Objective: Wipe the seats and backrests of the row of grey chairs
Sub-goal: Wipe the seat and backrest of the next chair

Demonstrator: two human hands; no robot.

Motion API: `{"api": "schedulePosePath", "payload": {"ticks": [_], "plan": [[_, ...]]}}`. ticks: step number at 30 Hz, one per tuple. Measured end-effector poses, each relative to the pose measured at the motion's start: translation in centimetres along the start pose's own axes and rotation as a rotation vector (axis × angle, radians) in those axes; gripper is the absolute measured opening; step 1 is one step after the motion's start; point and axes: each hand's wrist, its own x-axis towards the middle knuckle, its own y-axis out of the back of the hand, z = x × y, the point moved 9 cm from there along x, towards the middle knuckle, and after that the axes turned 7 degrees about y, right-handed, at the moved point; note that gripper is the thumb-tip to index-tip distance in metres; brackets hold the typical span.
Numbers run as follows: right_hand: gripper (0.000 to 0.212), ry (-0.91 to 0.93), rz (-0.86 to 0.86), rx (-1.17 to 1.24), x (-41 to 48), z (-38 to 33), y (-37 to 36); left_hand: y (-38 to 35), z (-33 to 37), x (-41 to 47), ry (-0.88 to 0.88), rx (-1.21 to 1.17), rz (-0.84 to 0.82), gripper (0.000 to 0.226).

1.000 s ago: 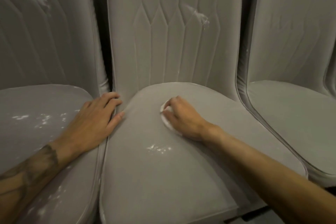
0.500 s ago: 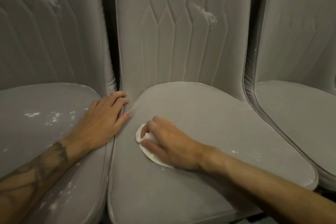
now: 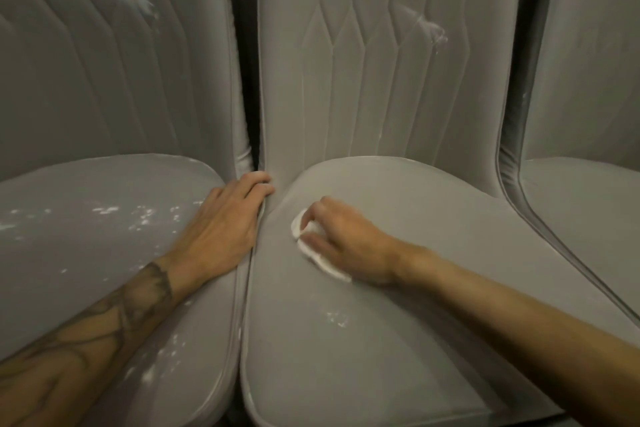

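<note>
I count three grey chairs side by side, so three seats and three backrests, though the right chair is cut off by the edge of the view.

My right hand (image 3: 346, 239) grips the one white pad (image 3: 327, 266), fingers curled over its top and the thumb tucked along its near side. The pad lies pressed against the middle seat (image 3: 398, 340), in the seat's rear left part, near the seam with the neighbouring chair. Only its left rim and a strip under my palm show.

My left hand (image 3: 221, 229) holds nothing. It lies flat, palm down, on the right edge of the left seat (image 3: 86, 253), fingers stretched forward, with the fingertips touching the foot of the middle backrest (image 3: 363, 80) where the two chairs meet. The forearm behind it carries a dark tattoo.

White marks show in four places. One scatter of specks crosses the left seat (image 3: 138, 215), with more along its front right edge. One small patch (image 3: 336, 319) sits on the middle seat, nearer to me than the pad. One smear (image 3: 433, 31) streaks the upper right of the middle backrest, and one smear (image 3: 145, 9) marks the left backrest (image 3: 104, 80).

The right seat (image 3: 588, 211) and right backrest (image 3: 595, 62) stand well apart from both hands.
</note>
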Motion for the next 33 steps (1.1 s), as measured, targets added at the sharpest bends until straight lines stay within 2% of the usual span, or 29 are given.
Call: {"api": "schedulePosePath", "payload": {"ticks": [2,4,7,9,11,13,15,19,21,23,25,27,31,33], "plan": [[0.019,-0.136,0.034,-0.080,2.0,2.7,0.8,0.1,0.0,0.0,0.002,0.000,0.008,0.039],[0.023,-0.171,0.028,-0.118,3.4,1.9,-0.2,0.1,-0.1,0.0,-0.003,-0.001,0.016,0.039],[0.019,0.089,0.020,-0.011,1.4,-4.6,-3.2,0.0,-0.2,0.0,-0.006,-0.005,0.021,0.041],[0.017,0.191,-0.060,0.026,-0.1,-6.2,-3.5,0.0,-0.2,0.0,-0.011,0.002,0.030,0.041],[0.018,0.117,-0.057,-0.008,1.3,-3.9,-2.4,0.0,-0.3,-0.1,-0.014,0.004,0.040,0.036],[0.023,-0.075,-0.016,-0.074,3.5,-0.4,-0.9,0.1,-0.2,-0.1,-0.014,0.001,0.046,0.036],[0.025,-0.124,0.003,-0.134,4.6,-0.5,-1.2,0.2,-0.2,-0.1,-0.012,0.002,0.048,0.036],[0.017,0.182,-0.006,0.017,-0.2,-8.4,-3.8,0.2,-0.3,-0.2,-0.008,-0.009,0.048,0.035],[0.015,0.234,-0.085,0.036,-1.9,-9.1,-3.8,0.2,-0.3,-0.2,-0.013,-0.011,0.056,0.033],[0.018,0.159,-0.090,0.007,-0.6,-7.1,-2.9,0.3,-0.3,-0.3,-0.017,-0.014,0.059,0.034],[0.022,-0.006,-0.050,-0.062,1.7,-4.3,-1.8,0.4,-0.2,-0.3,-0.018,-0.011,0.054,0.035],[0.025,-0.072,-0.028,-0.110,2.6,-4.2,-2.0,0.5,-0.1,-0.3,-0.011,-0.014,0.050,0.035],[0.020,0.198,-0.027,-0.001,-2.1,-11.0,-4.1,0.7,0.1,-0.4,-0.007,-0.021,0.041,0.034],[0.019,0.208,-0.082,0.013,-3.2,-10.5,-3.8,0.8,0.1,-0.4,-0.009,-0.015,0.040,0.034]]}}
